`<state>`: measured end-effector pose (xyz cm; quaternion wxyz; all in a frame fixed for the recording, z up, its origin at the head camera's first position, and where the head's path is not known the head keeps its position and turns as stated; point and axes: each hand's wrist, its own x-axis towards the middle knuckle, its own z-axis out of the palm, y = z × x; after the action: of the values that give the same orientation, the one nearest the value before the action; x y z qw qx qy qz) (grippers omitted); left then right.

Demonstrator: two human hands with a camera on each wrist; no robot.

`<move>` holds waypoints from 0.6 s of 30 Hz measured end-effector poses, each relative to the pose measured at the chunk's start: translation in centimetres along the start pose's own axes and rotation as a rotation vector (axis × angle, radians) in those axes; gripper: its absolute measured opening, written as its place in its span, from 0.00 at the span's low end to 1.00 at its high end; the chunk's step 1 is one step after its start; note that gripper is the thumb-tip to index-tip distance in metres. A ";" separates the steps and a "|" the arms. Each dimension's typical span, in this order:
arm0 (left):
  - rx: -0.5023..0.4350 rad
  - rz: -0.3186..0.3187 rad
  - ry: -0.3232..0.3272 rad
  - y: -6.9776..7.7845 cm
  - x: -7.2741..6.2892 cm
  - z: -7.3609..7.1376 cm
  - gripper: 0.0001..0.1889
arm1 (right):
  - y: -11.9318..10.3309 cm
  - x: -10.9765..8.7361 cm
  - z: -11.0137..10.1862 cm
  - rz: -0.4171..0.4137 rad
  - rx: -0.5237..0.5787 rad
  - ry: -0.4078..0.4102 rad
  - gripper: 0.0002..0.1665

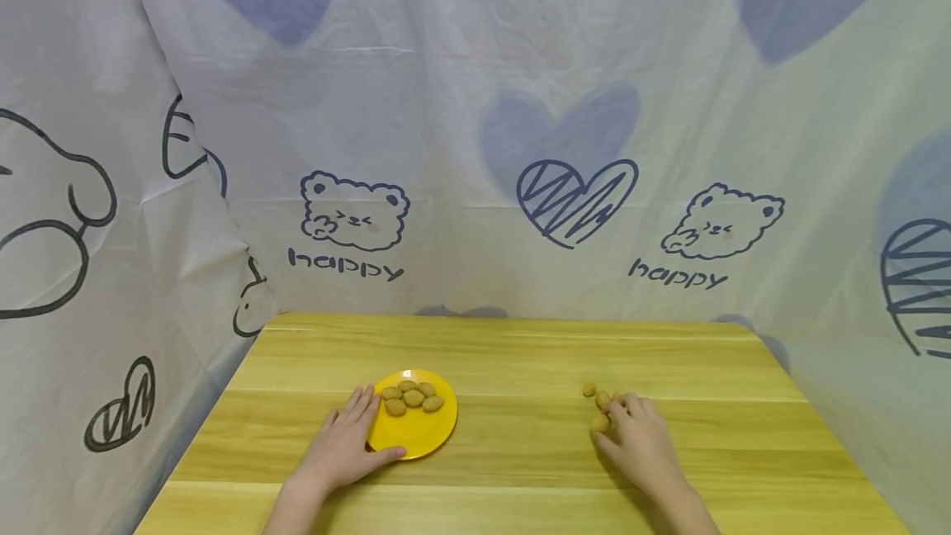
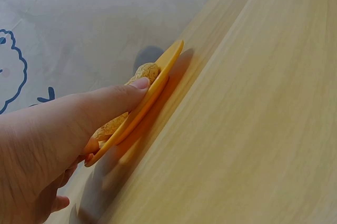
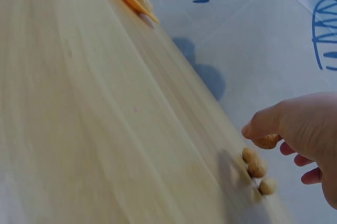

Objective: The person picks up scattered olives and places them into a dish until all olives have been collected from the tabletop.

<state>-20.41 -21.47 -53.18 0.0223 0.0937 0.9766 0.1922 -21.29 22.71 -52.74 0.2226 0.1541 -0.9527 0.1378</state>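
Observation:
A round yellow plate [image 1: 423, 437] lies on the table's left part, with several walnuts [image 1: 413, 398] grouped toward its far side. My left hand [image 1: 345, 446] rests against the plate's left and front rim, fingers fairly straight along the side and thumb laid over the edge. At the right, my right hand [image 1: 642, 446] pinches a walnut [image 3: 267, 141] between thumb and fingers. Other loose walnuts [image 3: 257, 168] lie on the table right beside that hand. In the head view the right fingers partly hide this cluster.
The wooden table [image 1: 513, 452] stretches between the plate and the loose walnuts. Behind it and along the left hangs a pale cloth [image 1: 461, 147] printed with hearts and bears, meeting the table's back edge.

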 end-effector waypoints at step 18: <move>-0.003 -0.004 -0.003 -0.2 0.2 0.2 0.57 | -3.5 2.5 0.3 -0.136 0.022 0.057 0.22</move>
<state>-20.65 -21.55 -53.45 0.0243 0.0920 0.9765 0.1934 -22.26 18.87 -51.16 0.2571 0.2172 -0.9316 0.1371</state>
